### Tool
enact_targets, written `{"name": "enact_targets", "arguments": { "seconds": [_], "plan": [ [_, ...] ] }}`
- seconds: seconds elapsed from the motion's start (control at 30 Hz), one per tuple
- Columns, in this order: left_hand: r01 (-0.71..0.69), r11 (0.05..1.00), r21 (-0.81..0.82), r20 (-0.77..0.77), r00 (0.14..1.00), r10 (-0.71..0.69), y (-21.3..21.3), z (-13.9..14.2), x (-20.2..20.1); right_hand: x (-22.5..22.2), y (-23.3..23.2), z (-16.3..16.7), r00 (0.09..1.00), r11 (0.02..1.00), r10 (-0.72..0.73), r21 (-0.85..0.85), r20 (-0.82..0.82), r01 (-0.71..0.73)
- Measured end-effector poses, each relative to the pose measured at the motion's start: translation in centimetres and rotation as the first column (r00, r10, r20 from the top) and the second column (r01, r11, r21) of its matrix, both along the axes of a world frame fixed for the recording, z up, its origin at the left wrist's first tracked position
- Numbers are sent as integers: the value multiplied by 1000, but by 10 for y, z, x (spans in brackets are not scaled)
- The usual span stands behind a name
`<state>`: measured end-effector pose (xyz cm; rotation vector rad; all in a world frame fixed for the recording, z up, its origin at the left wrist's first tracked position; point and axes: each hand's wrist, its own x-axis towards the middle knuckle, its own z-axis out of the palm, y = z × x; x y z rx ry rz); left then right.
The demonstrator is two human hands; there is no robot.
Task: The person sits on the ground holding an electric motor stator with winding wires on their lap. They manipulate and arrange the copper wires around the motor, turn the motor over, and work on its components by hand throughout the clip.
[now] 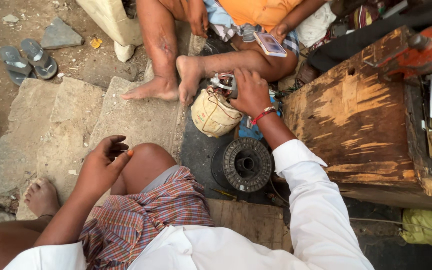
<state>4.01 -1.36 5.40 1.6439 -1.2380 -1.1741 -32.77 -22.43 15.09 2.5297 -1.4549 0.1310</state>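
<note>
I see a round, cream cloth-wrapped motor winding, matt and bound with thin cord. Beside it lies a black ribbed plastic spool, dull. The big brown wooden box looks worn, scuffed, rough; the grey stone slabs are coarse.

Right arm stretched well forward in a white sleeve, cuff pushed back from the wrist – a red band sits on that wrist. The right hand is turned palm down, knuckles up, fingers curled and closed downward. Left arm bare from the elbow, angled up from the lower left – the left hand hovers by the raised knee, palm facing in, fingers loosely bent, thumb and forefinger tips near each other, holding nothing visible.
</note>
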Motion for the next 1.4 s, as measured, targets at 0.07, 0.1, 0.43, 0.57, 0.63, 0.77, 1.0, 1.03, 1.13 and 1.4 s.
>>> {"name": "enact_targets", "arguments": {
  "seconds": [0.07,0.1,0.43,0.57,0.63,0.77,1.0,1.03,1.13,1.4],
  "plan": [
    [-45,999,-2,-77,996,44,0,-4,6,1,1,-2,1000,1000,-9,-8,29,9],
    [-55,998,-6,-113,992,54,-1,-6,8,0,3,-3,999,1000,-15,-7,41,15],
    [-76,997,-16,-331,941,67,-7,9,13,-1,22,-4,953,969,99,-245,288,-27],
    [-71,996,-51,-307,950,52,-15,17,17,34,45,5,768,993,46,-112,639,33],
    [-72,994,-76,-278,959,48,-20,20,18,58,61,5,541,989,1,78,841,-123],
    [-48,986,-160,-325,946,-7,-25,29,23,105,83,-1,179,774,-220,283,959,-567],
    [7,940,-340,-600,769,-223,-26,40,38,194,98,-37,-17,422,-582,284,813,-861],
    [17,940,-340,-644,725,-245,-25,41,44,203,98,-39,16,388,-595,305,804,-869],
    [-21,970,-243,-683,714,-155,-26,39,63,229,98,-43,108,307,-634,378,765,-873],
    [-141,986,-94,-722,691,30,-18,20,96,293,93,-16,362,212,-541,540,759,-815]
  ]
}}
